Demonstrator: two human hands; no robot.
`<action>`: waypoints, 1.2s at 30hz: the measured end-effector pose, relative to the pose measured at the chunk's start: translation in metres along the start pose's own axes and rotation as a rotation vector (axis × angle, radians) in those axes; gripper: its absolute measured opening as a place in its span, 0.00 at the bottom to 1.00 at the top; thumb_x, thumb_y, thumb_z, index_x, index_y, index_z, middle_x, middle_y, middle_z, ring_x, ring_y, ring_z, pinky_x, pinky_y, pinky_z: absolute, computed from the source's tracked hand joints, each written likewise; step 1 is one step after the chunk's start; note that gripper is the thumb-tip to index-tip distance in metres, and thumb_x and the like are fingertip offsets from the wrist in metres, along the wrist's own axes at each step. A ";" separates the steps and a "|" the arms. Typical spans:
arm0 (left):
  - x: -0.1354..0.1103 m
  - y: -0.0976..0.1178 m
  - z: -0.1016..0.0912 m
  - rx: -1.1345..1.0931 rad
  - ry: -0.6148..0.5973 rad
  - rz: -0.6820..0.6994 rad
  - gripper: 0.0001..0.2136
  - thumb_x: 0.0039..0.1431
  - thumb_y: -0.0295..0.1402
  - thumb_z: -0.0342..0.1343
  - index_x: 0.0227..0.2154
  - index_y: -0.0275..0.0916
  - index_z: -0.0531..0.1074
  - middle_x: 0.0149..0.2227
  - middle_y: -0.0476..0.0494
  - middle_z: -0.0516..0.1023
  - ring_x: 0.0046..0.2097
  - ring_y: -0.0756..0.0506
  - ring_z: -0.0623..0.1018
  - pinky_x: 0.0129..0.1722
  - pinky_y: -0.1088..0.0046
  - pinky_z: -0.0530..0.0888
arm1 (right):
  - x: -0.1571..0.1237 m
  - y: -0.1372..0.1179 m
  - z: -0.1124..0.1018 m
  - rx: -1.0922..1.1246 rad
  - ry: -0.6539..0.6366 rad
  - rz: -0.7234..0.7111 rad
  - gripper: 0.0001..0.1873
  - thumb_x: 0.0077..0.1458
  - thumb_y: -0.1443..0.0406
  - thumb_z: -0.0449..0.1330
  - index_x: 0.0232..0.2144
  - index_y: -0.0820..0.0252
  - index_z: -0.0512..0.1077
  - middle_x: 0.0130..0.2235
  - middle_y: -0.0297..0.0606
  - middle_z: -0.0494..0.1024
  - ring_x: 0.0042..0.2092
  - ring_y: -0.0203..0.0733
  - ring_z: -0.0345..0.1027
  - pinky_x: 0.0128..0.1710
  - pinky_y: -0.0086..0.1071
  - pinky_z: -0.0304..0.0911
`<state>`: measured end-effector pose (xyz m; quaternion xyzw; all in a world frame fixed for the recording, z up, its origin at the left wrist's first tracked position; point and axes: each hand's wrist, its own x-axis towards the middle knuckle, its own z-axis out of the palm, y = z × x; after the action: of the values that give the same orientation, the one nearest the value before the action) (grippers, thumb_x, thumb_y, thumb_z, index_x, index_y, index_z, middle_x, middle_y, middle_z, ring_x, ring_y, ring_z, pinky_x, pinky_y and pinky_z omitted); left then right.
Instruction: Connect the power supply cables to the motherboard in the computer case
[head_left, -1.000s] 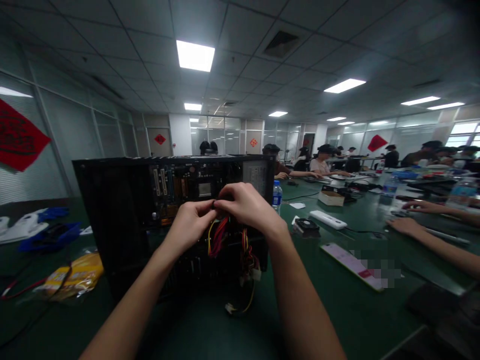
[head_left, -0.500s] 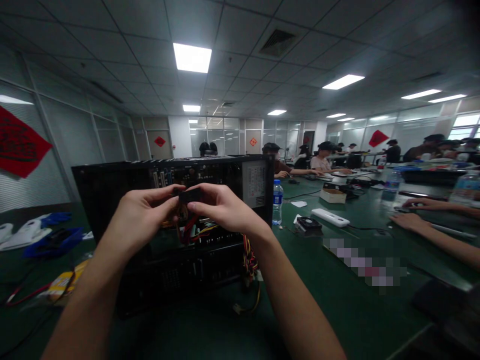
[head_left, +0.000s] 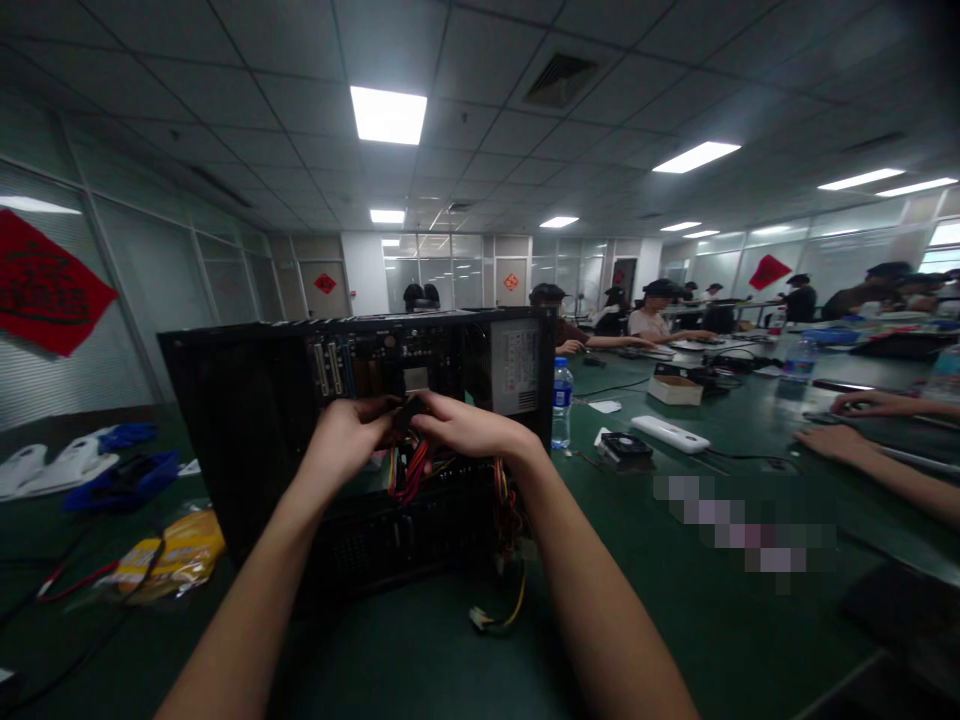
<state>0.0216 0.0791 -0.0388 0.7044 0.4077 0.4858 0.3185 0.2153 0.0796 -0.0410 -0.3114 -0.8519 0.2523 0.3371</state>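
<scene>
Since half a second ago both hands have dropped from chest height back toward the open side of the computer case (head_left: 247,440), carrying the small black plug (head_left: 407,411) with them, so it now sits low in front of the circuit board (head_left: 375,365) instead of raised clear of it. The left hand (head_left: 346,438) and the right hand (head_left: 465,428) meet over the plug, each pinching one end between thumb and fingertips, knuckles nearly touching. The plug lies between the two hands, its long axis roughly side to side, and neither hand is plainly nearer to it than the other. From its underside a bundle of red, yellow and black wires (head_left: 410,470) hangs down into the case, so the plug is tethered from below and lies just in front of the board. More coloured wires (head_left: 504,500) trail down the right side of the case and end in a loose connector (head_left: 480,620) lying on the green table (head_left: 675,620). A water bottle (head_left: 562,402) stands just right of the case, and another person's hands (head_left: 825,440) rest on the table well apart to the right
</scene>
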 end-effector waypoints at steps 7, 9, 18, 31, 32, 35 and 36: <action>0.009 -0.009 -0.012 0.265 0.083 -0.003 0.19 0.45 0.43 0.61 0.36 0.35 0.81 0.32 0.41 0.84 0.31 0.40 0.80 0.29 0.70 0.72 | 0.011 0.021 0.016 -0.118 0.020 0.124 0.14 0.68 0.62 0.50 0.49 0.66 0.65 0.48 0.47 0.76 0.47 0.46 0.71 0.48 0.36 0.65; 0.010 -0.012 -0.019 0.397 0.043 0.013 0.15 0.46 0.43 0.59 0.30 0.37 0.81 0.27 0.43 0.82 0.28 0.41 0.78 0.27 0.71 0.69 | 0.018 0.029 0.025 -0.146 -0.025 0.193 0.14 0.68 0.61 0.50 0.48 0.67 0.65 0.49 0.48 0.75 0.48 0.46 0.70 0.49 0.35 0.64; 0.003 -0.007 0.003 0.311 -0.112 0.052 0.18 0.54 0.42 0.55 0.40 0.36 0.80 0.33 0.42 0.84 0.34 0.39 0.81 0.33 0.70 0.72 | 0.002 0.052 -0.002 -0.296 -0.053 0.443 0.14 0.65 0.66 0.53 0.50 0.66 0.71 0.50 0.50 0.78 0.49 0.48 0.73 0.48 0.34 0.65; 0.019 -0.074 0.039 0.354 -0.091 -0.238 0.09 0.54 0.29 0.59 0.37 0.33 0.76 0.25 0.43 0.81 0.26 0.45 0.78 0.25 0.75 0.67 | 0.016 0.064 0.021 -0.332 -0.034 0.595 0.17 0.59 0.58 0.62 0.42 0.69 0.76 0.47 0.57 0.79 0.46 0.55 0.74 0.33 0.31 0.61; 0.021 -0.078 0.037 0.359 -0.063 -0.262 0.08 0.52 0.28 0.60 0.36 0.33 0.76 0.25 0.43 0.80 0.26 0.45 0.79 0.26 0.75 0.67 | 0.017 0.069 0.024 -0.305 -0.014 0.602 0.17 0.59 0.59 0.61 0.43 0.69 0.75 0.48 0.57 0.79 0.47 0.54 0.74 0.33 0.31 0.61; 0.024 -0.084 0.032 0.336 -0.038 -0.299 0.05 0.50 0.28 0.62 0.31 0.34 0.76 0.24 0.43 0.80 0.27 0.45 0.80 0.27 0.74 0.69 | 0.021 0.080 0.030 -0.203 0.012 0.605 0.14 0.61 0.61 0.60 0.42 0.68 0.75 0.44 0.51 0.80 0.42 0.47 0.76 0.30 0.28 0.61; 0.024 -0.084 0.032 0.310 -0.053 -0.301 0.05 0.51 0.29 0.63 0.31 0.34 0.76 0.25 0.43 0.81 0.28 0.44 0.80 0.28 0.74 0.71 | 0.022 0.083 0.031 -0.164 0.021 0.606 0.13 0.62 0.61 0.59 0.41 0.67 0.75 0.41 0.49 0.81 0.39 0.45 0.76 0.29 0.27 0.61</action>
<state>0.0339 0.1374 -0.1096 0.6887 0.5696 0.3457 0.2858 0.2097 0.1442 -0.1048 -0.5800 -0.7342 0.2686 0.2290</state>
